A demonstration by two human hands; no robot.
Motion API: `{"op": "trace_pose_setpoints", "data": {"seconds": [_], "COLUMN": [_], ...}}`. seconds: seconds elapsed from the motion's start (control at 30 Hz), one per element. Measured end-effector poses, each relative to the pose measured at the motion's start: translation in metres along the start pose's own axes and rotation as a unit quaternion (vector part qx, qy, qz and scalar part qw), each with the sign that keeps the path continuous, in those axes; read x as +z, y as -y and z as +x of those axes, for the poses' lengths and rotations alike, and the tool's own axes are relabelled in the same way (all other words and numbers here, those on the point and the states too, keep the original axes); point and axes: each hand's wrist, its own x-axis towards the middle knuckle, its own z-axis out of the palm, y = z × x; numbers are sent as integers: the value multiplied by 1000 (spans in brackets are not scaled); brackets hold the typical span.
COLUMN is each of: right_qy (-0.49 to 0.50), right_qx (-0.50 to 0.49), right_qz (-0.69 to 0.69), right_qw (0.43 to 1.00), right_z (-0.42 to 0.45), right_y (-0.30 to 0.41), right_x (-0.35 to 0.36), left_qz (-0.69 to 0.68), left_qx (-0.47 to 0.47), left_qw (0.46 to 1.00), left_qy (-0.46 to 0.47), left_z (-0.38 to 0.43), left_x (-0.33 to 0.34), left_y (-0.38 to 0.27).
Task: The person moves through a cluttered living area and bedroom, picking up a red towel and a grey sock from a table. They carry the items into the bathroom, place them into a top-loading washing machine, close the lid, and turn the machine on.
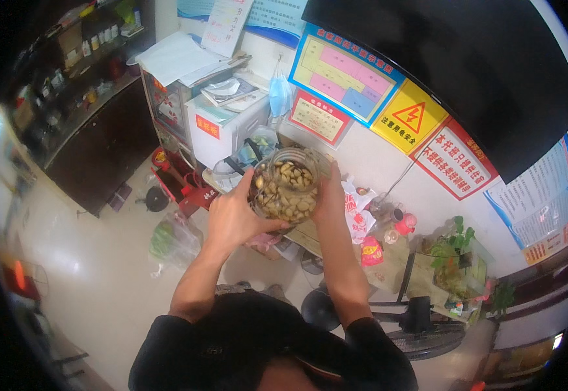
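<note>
Before me, both hands hold a large, wide-mouthed transparent jar filled with pale brown, clove-like pieces, perhaps garlic. My left hand wraps the jar's left side, its thumb reaching across the near side. On the right side lies my right hand, its fingers partly hidden by the jar and its rim. The jar is held up over the edge of a long narrow table. Behind it, a clear bag or container with bluish contents stands near the wall.
A white cabinet bears papers. Along the table are a white plastic bag, a red packet, glass cups and a planted tank. A black fan stands right; a bag of greens lies on the floor.
</note>
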Motion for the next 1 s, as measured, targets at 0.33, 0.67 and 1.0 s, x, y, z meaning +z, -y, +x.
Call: {"op": "trace_pose_setpoints", "data": {"seconds": [0.33,0.67,1.0], "right_qy": [33,40,15], "right_qx": [5,29,-38], "right_qz": [6,57,22], "right_qw": [999,997,999], "right_z": [14,17,14], "right_y": [-2,-1,-1], "right_x": [-5,11,22], "left_qz": [-27,-54,-86], "left_qx": [-25,5,47], "left_qw": [999,998,995], "left_qy": [32,20,-18], "left_z": [17,26,24], "left_x": [-2,-12,0], "left_y": [5,15,35]}}
